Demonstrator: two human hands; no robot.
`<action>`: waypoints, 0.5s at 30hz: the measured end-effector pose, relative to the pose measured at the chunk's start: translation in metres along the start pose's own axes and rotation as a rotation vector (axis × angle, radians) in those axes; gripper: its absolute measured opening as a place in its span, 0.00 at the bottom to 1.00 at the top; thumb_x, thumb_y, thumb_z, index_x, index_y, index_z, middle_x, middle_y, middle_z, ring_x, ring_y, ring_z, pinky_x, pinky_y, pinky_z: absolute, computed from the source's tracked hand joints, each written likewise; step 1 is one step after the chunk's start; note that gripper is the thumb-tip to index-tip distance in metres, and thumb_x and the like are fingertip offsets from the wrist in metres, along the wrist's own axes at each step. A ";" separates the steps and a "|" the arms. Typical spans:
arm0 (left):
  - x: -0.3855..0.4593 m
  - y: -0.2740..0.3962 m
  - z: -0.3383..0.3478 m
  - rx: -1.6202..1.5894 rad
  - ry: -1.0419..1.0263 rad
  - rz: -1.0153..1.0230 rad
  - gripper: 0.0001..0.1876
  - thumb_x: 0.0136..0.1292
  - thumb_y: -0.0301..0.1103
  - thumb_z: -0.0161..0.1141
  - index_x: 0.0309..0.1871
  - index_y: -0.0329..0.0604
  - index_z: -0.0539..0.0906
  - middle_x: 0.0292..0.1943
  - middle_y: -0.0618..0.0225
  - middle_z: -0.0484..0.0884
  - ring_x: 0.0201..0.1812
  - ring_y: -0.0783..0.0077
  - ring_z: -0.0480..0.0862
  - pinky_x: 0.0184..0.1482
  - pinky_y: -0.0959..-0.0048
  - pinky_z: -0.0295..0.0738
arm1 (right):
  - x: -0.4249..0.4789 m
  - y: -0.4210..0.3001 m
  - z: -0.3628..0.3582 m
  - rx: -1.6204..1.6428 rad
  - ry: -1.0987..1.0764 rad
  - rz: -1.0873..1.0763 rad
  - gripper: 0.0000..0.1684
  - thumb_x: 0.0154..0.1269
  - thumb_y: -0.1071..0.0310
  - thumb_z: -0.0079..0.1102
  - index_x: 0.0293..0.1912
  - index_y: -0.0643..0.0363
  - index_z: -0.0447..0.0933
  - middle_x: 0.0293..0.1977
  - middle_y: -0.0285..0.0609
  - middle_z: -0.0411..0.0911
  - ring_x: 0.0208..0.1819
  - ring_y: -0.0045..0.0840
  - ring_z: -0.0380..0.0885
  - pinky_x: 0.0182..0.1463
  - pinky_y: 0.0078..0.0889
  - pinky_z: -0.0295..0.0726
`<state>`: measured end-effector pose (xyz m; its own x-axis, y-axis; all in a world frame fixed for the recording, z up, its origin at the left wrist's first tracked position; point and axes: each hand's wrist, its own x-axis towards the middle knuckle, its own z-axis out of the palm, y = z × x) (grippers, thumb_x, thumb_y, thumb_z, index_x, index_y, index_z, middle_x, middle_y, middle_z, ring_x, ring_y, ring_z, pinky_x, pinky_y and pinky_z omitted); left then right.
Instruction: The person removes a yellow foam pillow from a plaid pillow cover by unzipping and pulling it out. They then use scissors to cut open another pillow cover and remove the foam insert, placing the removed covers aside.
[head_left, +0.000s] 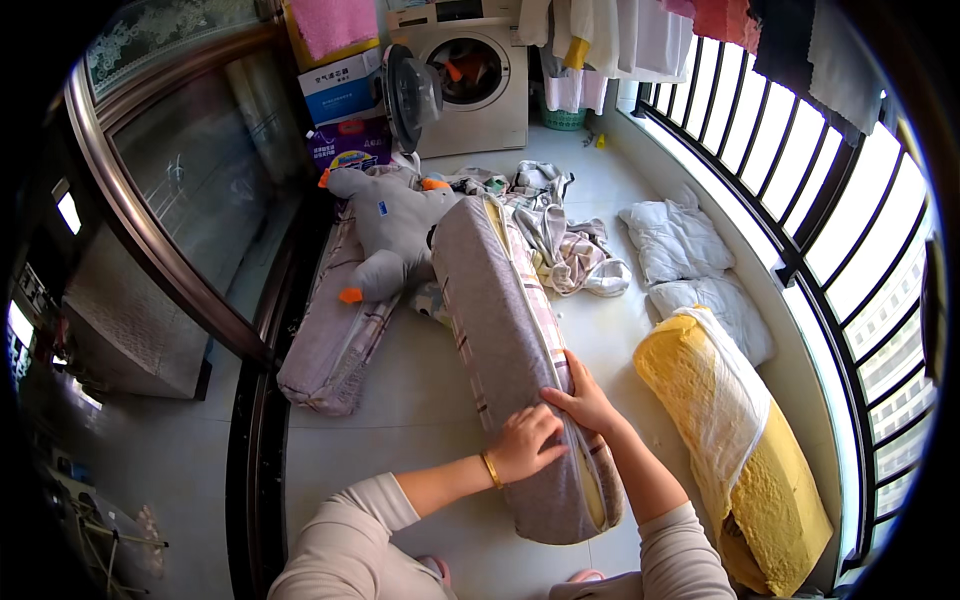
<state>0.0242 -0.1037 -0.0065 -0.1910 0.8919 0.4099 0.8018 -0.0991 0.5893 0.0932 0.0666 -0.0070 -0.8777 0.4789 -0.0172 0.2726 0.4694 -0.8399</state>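
Observation:
A long block-shaped cushion (499, 300) in a grey-mauve cover with plaid sides stretches away from me over the floor. A zipper runs along its length. Pale yellow foam (592, 495) shows through gaps at the near and far ends. My right hand (585, 397) grips the cover beside the zipper, thumb on top. My left hand (527, 442), with a gold-coloured bracelet at the wrist, rests on the upper face with fingers bent towards the zipper. Whether it pinches a zipper pull is hidden.
Left lies another covered cushion (330, 360) under a grey plush toy (397, 225). Crumpled fabric (570, 247) is beyond. Right are white pillows (675, 240) and a yellow foam block (780, 480), by a railing (817, 225). A washing machine (480, 97) stands open at the back.

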 end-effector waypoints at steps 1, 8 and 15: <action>0.005 -0.004 -0.003 -0.016 0.107 0.042 0.19 0.52 0.41 0.68 0.45 0.45 0.76 0.44 0.62 0.73 0.49 0.57 0.73 0.55 0.58 0.65 | 0.000 0.001 0.002 0.009 -0.007 -0.021 0.51 0.56 0.51 0.66 0.70 0.60 0.49 0.64 0.59 0.60 0.66 0.42 0.60 0.67 0.36 0.60; 0.017 -0.047 -0.002 0.287 0.132 0.055 0.45 0.52 0.55 0.64 0.69 0.41 0.60 0.72 0.58 0.54 0.72 0.56 0.53 0.67 0.51 0.50 | 0.017 0.060 0.018 0.284 -0.027 -0.121 0.46 0.58 0.68 0.65 0.70 0.61 0.50 0.61 0.53 0.64 0.62 0.36 0.64 0.63 0.35 0.66; 0.019 -0.054 0.000 0.322 0.052 -0.063 0.45 0.53 0.61 0.62 0.67 0.41 0.62 0.71 0.61 0.56 0.72 0.61 0.54 0.66 0.41 0.49 | 0.011 0.036 0.013 0.279 -0.049 -0.139 0.42 0.61 0.73 0.59 0.70 0.59 0.49 0.59 0.53 0.66 0.57 0.33 0.70 0.58 0.32 0.72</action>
<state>-0.0230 -0.0813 -0.0310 -0.2678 0.8673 0.4196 0.9236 0.1071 0.3680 0.0883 0.0793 -0.0445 -0.9189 0.3846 0.0876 0.0361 0.3030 -0.9523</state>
